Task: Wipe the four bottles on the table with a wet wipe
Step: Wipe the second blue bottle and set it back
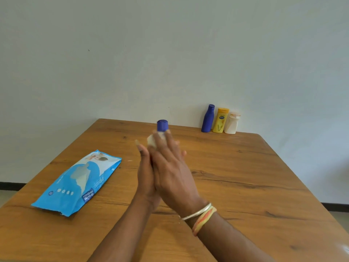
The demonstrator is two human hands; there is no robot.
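A wooden table (245, 176) bears a blue pack of wipes (79, 183) on its left side. Above the middle of the table, the left hand (146, 178) grips a blue-capped bottle (162, 125). The right hand (170, 173), fingers nearly straight, presses a white wipe (152, 142) against it. Three bottles (220, 120) stand at the far edge.

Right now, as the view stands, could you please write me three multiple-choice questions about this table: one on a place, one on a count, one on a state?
1. Where on the table does the wipes pack lie?
A) left side
B) against the wall
C) under the hands

2. How many bottles stand by the wall?
A) two
B) three
C) four

3. The bottle between the left hand and right hand is:
A) lying flat
B) uncapped
C) held up, capped

Answers:
1. A: the pack lies left of both hands.
2. B: blue bottle, yellow bottle, white bottle.
3. C: its blue cap shows above the fingers.
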